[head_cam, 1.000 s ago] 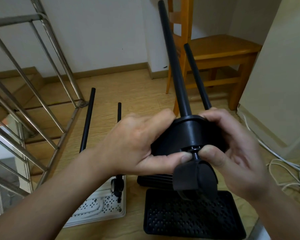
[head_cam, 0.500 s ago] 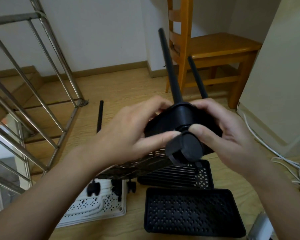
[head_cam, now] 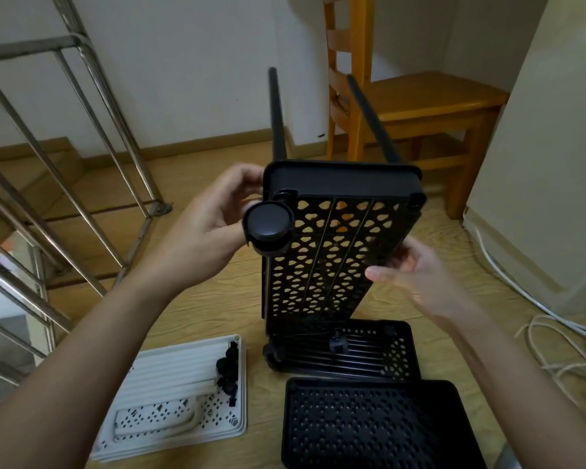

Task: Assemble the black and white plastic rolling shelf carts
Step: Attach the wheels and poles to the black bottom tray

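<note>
The black perforated plastic shelf tray (head_cam: 342,181) is upright, underside toward the camera, 1 black round caster wheel (head_cam: 268,225) at its top-left corner, 2 black poles (head_cam: 277,113) pointing away.

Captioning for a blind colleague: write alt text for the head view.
A person holds a black perforated shelf tray nearly upright, underside facing the camera, left hand gripping the corner by a fitted caster wheel, right hand at its right edge. Two black poles project behind; other trays lie on the floor.

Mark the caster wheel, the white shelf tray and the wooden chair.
caster wheel (head_cam: 268,228): head view, its round side face.
white shelf tray (head_cam: 214,411): head view, bare perforated bottom.
wooden chair (head_cam: 430,96): head view, the seat top.
</note>
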The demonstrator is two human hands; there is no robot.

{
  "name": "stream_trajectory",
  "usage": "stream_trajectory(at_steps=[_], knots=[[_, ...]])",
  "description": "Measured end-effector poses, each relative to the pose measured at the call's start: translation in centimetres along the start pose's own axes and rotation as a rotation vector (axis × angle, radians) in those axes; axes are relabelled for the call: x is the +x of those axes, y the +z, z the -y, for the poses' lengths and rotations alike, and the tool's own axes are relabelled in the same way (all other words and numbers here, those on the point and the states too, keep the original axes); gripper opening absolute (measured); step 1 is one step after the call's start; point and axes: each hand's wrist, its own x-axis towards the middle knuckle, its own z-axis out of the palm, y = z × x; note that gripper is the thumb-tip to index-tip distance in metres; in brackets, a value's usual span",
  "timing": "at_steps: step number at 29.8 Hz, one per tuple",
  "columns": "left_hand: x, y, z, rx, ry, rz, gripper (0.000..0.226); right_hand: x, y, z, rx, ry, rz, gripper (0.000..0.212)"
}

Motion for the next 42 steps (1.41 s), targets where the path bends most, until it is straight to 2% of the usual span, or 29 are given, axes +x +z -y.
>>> stream_trajectory(at_steps=[3,6,8,10,11,15,17,20,22,25,28,32,34,37,40,42], knots=[[0.1,-1.7,-0.3,0.071,-0.098,0.037,0.034,0.6,0.7,-0.9,0.254,-0.024,0.038,0.077],[-0.2,-4.9,-0.2,0.143,-0.287,0.149,0.034,0.8,1.3,-0.8,0.183,-0.043,0.072,0.051],[-0.5,-6.2,-0.1,0.234,-0.326,0.082,0.029,0.9,1.6,-1.0,0.107,-0.035,0.065,0.042],[-0.7,-5.9,-0.3,0.378,-0.247,-0.062,0.026,1.2,1.9,-1.4,0.083,-0.008,0.051,0.042],[-0.5,-4.9,-0.7,0.438,-0.203,-0.065,0.026,1.4,2.1,-1.6,0.075,0.006,0.052,0.044],[0.1,0.9,-0.8,0.681,-0.073,0.085,0.064,2.4,3.6,-2.6,0.091,0.031,0.096,0.052],[0.7,2.3,0.9,0.811,0.019,0.072,0.068,2.7,4.2,-3.4,0.081,0.031,0.119,0.053],[1.4,2.4,3.2,0.907,0.005,0.102,0.074,3.4,3.8,-5.1,0.032,0.053,0.134,0.037],[1.5,2.2,4.3,0.857,-0.035,0.094,0.079,4.2,2.2,-7.6,-0.05,0.124,0.057,0.023],[1.6,1.5,5.7,0.809,-0.049,0.039,0.077,4.9,-2.0,-14.5,-0.362,0.272,-0.111,0.031],[1.4,1.5,7.2,0.841,-0.07,0.083,0.073,4.1,-6.2,-21.2,-0.702,0.371,-0.228,0.029],[1.0,1.4,8.2,0.857,-0.05,0.133,0.071,4.1,-9.1,-23.9,-0.821,0.416,-0.286,0.021],[0.8,1.2,8.2,0.862,-0.051,0.158,0.072,4.6,-9.3,-24.5,-0.852,0.461,-0.214,0.033],[0.6,0.9,8.2,0.848,-0.067,0.172,0.073,4.8,-8.6,-25.3,-0.919,0.523,-0.003,0.052],[0.5,0.7,8.3,0.818,-0.094,0.17,0.073,4.3,-7.8,-26.4,-1.0,0.581,0.192,0.054],[0.5,0.6,8.3,0.798,-0.106,0.165,0.073,3.9,-7.7,-27.2,-1.088,0.611,0.252,0.056]])
